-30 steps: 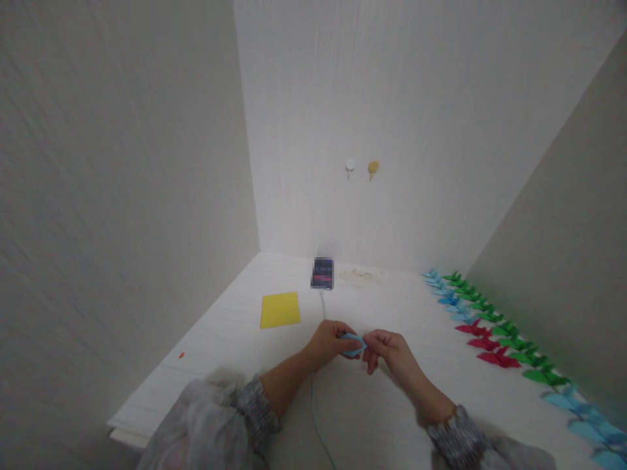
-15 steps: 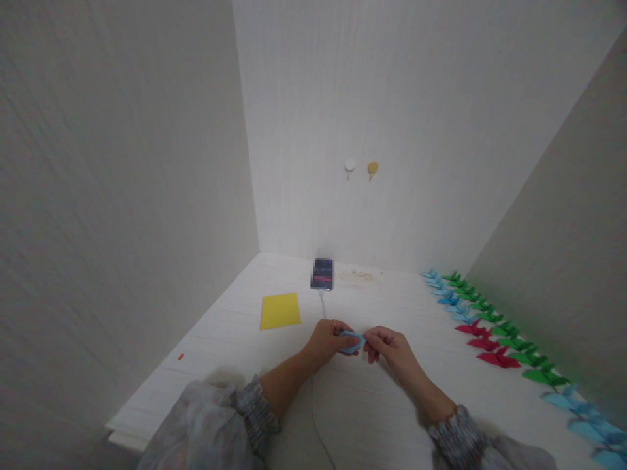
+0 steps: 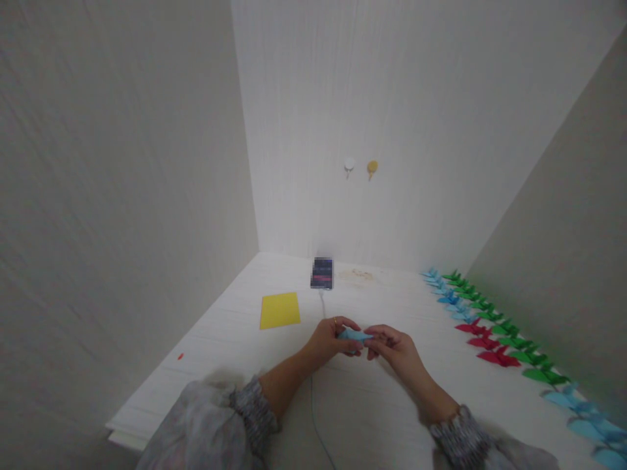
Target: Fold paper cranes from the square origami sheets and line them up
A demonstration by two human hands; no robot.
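Observation:
A small light-blue piece of folded paper (image 3: 353,335) is held just above the white table, between my two hands. My left hand (image 3: 329,341) is closed around its left part, with a ring on one finger. At the paper's right end, my right hand (image 3: 390,344) pinches the tip between thumb and fingers. The fingers cover much of the folds, so the exact shape is hard to make out. Left of my hands lies a flat yellow paper sheet (image 3: 279,311).
Rows of folded paper cranes in green (image 3: 528,356), red (image 3: 498,357) and blue (image 3: 449,298) line the table's right side. A phone (image 3: 322,273) leans near the back wall, its cable (image 3: 316,418) running between my arms. An orange scrap (image 3: 181,356) lies at left. Two hooks (image 3: 372,168) hang on the wall.
The blue folded paper has turned in my fingers and now shows a narrower side. My right hand has shifted slightly and its thumb lies lower along the paper's tip.

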